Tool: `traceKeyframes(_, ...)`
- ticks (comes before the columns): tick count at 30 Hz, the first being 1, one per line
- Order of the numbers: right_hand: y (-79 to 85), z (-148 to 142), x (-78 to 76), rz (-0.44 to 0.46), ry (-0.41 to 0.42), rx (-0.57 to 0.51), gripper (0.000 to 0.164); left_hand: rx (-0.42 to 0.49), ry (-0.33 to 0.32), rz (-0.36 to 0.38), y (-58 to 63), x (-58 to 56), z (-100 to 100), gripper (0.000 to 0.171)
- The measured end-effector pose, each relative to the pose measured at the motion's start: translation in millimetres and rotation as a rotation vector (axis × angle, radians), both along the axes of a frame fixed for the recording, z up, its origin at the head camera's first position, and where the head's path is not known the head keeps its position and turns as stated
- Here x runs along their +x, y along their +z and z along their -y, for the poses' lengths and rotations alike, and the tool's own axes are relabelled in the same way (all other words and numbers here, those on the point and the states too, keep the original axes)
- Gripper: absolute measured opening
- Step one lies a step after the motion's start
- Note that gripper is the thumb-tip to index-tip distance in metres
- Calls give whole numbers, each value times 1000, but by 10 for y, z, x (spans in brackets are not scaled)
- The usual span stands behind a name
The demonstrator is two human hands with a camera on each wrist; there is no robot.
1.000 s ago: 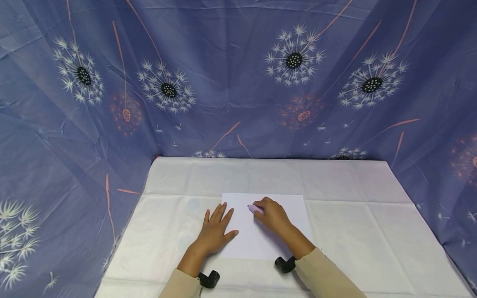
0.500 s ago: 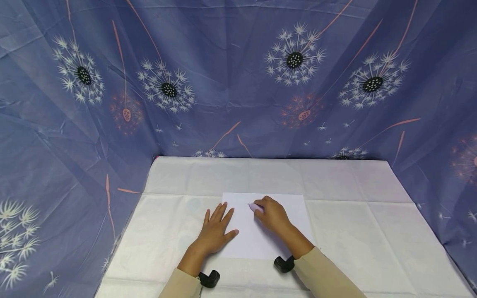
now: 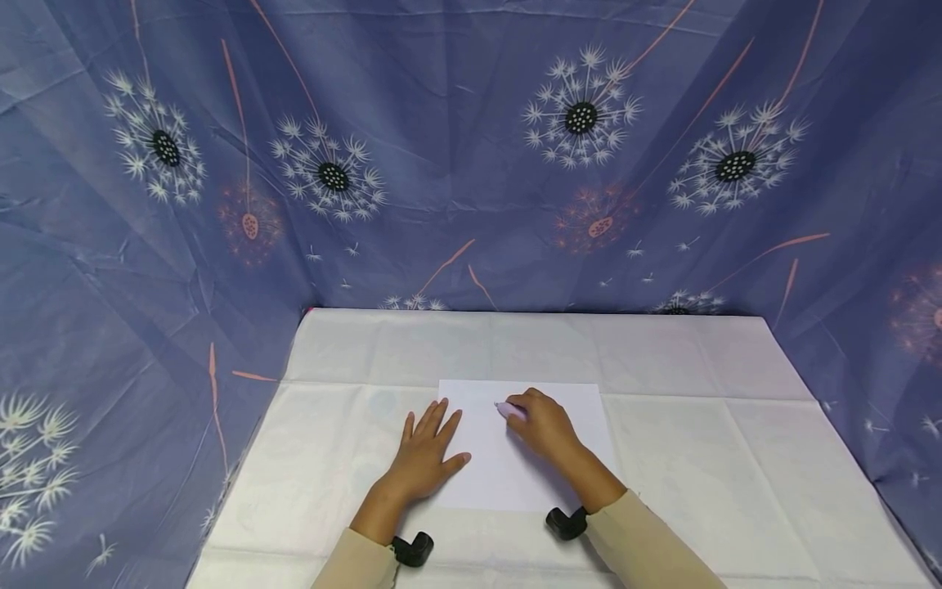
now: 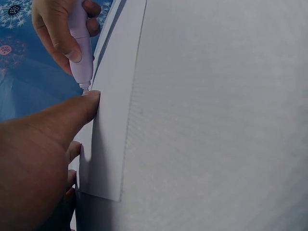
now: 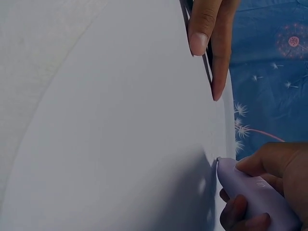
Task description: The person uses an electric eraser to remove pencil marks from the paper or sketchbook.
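Observation:
A sheet of white paper (image 3: 508, 474) lies on the white-covered table. On its left edge rests my left hand (image 3: 421, 465), palm down with fingers spread. My right hand (image 3: 546, 427) grips a thick lavender pen (image 3: 511, 411) with a narrow tip, over the upper middle of the sheet. The right wrist view shows the pen's broad body (image 5: 257, 195) between thumb and fingers, its tip at the paper's surface. In the left wrist view the pen (image 4: 83, 57) points down behind my left thumb (image 4: 72, 110). I cannot make out any clear line on the paper.
A creased white cloth (image 3: 699, 458) covers the table around the sheet. Blue fabric (image 3: 456, 164) with dandelion prints hangs behind and along the sides. A black wrist device (image 3: 414, 550) sits on the left wrist, another black device (image 3: 565, 523) on the right.
My right hand and the lavender pen have shifted slightly to the right across the paper. The left hand stays in place on the sheet.

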State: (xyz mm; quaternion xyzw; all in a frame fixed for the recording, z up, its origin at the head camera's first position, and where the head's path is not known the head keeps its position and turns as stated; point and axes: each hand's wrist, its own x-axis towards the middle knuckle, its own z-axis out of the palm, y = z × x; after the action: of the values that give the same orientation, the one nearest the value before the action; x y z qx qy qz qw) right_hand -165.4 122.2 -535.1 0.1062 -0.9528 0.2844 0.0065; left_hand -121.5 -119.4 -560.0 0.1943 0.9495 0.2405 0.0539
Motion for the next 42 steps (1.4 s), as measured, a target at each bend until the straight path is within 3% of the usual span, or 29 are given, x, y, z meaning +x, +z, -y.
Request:
traceKeyframes(8,-13,16,2,3,4,6,21,-1,5,-1,1,3,-7,71)
traceKeyframes(15,-17,65,-18,-16,27,8,24,28,14,-57,-144,0,15,74)
traceKeyframes(26,-1,40,-20,-17,23,14,23,3,-2,-5,-21,-1,3,72)
traceKeyframes(36,43,-135,9,-12,-71,-138,30,73,-5,-26,-5,12,-18,72)
traceKeyframes(42,85,-261,30,22,-115,-241,32,12,11,8,36,32,-7,72)
